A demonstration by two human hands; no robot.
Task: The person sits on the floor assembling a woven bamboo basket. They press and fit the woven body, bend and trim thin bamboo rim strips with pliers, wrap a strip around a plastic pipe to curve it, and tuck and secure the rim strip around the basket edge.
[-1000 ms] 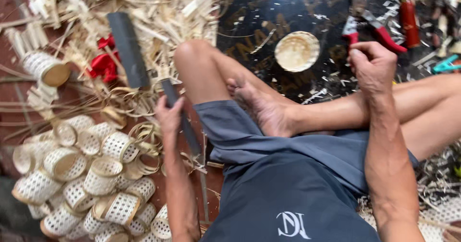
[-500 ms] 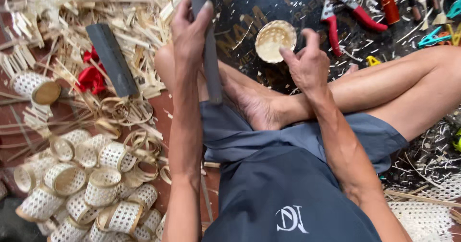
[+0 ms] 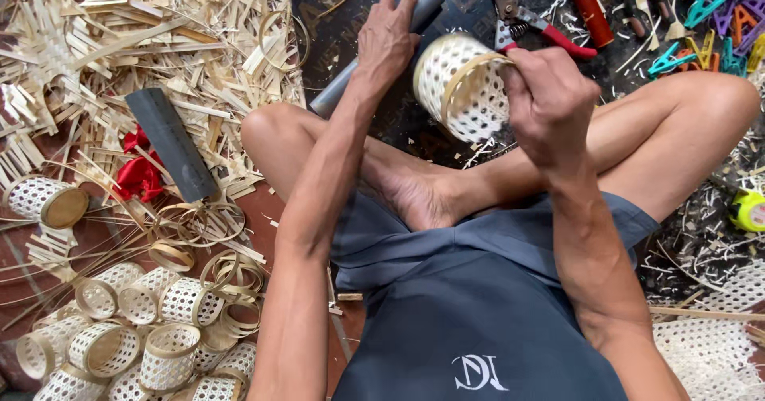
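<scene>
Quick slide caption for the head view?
Seated cross-legged, left hand grips a grey rod while right hand holds a small woven basket.

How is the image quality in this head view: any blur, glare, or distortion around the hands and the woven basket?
Head view: even, soft light with no hard shadows; the left hand on the grey tube and the right hand gripping the small woven basket are sharp, no motion blur; faint sheen on the dark mat; wide-angle stretch towards the edges, where the pile of woven cylinders bows slightly.

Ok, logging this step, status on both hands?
Left hand gripping grey rod. Right hand holding woven basket cylinder above crossed legs. Nothing between rod and basket.
</scene>
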